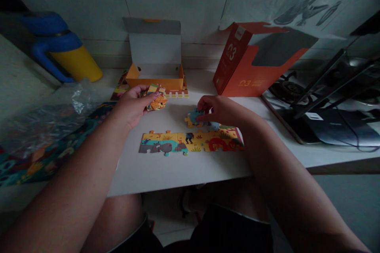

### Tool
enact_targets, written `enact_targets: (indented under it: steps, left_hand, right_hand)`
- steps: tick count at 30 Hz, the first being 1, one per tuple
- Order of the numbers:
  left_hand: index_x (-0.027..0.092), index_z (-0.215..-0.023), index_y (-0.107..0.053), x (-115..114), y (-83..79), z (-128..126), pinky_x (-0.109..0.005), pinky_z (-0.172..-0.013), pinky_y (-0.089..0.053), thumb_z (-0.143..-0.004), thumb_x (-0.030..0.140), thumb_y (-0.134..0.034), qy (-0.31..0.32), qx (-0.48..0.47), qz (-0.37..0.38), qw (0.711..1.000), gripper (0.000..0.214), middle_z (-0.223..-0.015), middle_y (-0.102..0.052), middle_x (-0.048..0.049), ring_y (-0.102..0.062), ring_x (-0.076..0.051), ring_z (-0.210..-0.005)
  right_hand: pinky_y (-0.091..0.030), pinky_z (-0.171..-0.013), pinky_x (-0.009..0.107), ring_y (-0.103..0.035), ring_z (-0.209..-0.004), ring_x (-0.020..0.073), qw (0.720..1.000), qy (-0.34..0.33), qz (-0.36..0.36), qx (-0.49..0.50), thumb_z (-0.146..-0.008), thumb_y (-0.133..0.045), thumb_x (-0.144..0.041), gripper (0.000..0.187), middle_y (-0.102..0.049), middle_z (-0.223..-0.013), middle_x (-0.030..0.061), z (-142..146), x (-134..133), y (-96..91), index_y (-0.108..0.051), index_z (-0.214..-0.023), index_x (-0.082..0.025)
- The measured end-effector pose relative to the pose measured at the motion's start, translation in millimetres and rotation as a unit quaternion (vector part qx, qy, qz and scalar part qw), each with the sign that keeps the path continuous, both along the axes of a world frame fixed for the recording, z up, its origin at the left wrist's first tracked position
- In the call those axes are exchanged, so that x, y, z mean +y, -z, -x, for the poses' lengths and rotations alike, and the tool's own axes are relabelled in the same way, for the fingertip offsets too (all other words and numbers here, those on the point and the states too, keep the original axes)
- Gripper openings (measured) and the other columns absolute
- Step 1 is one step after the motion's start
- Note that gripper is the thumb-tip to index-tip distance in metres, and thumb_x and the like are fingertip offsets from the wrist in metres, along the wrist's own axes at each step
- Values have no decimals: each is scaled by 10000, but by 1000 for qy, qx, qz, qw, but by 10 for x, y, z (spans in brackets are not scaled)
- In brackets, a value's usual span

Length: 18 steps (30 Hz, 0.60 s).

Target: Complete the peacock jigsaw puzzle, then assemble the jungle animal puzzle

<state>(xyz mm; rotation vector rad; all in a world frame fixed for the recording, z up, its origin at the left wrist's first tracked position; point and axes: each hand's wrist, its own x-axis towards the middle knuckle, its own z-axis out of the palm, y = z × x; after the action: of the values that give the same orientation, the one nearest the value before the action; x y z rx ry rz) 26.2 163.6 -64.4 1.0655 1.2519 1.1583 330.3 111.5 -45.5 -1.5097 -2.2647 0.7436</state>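
My left hand (138,104) is closed on several puzzle pieces (156,101), yellow with orange spotted figures, held above the table. With bent fingers, my right hand (212,107) grips a blue and yellow puzzle piece (192,117) low over the table. Just beyond the near row, other blue and yellow pieces lie partly under that hand. A joined strip of puzzle pieces (169,144) runs across the table in front of me, showing a grey hippo in water and a red animal. My right forearm hides the strip's right end.
An orange box (157,83) with its lid raised stands at the back. Right of it is a red-orange carton (252,63). A blue and yellow jug (74,57), clear plastic wrap (59,106) and a dark illustrated sheet (86,126) are at left. A gas stove (287,91) is at right.
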Motion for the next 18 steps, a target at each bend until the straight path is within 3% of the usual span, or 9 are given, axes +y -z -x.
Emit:
enact_targets:
  steps: [4, 9, 18]
  left_hand:
    - [211, -1089, -701, -9, -2, 9, -272, -705, -606, -813, 140, -847, 7, -16, 0, 1000, 321, -1063, -807, -20, -756, -174, -912]
    - [224, -1065, -697, -12, -18, 7, -293, -751, -612, -792, 154, -866, 1, -22, 7, 1000, 329, -1075, -812, -22, -762, -179, -919]
    - [221, -1080, -684, -52, -56, -2, -292, -718, -599, -804, 142, -861, 0, -22, 14, 1000, 337, -1074, -805, -22, -753, -184, -920]
  right_hand:
    - [-429, -594, 286, -617, -690, 172, 996, -2, 70, 61, -847, -823, -417, 250, -730, -813, 11, -67, -35, -113, -685, -932, -226]
    - [-434, -586, 289, -660, -707, 188, 991, 5, 133, 17, -840, -831, -470, 282, -769, -836, 27, -123, -64, -176, -702, -927, -235]
    - [-477, -643, 295, -678, -745, 181, 996, -1, 78, -42, -820, -880, -416, 271, -783, -903, 7, -98, -27, -78, -730, -968, -246]
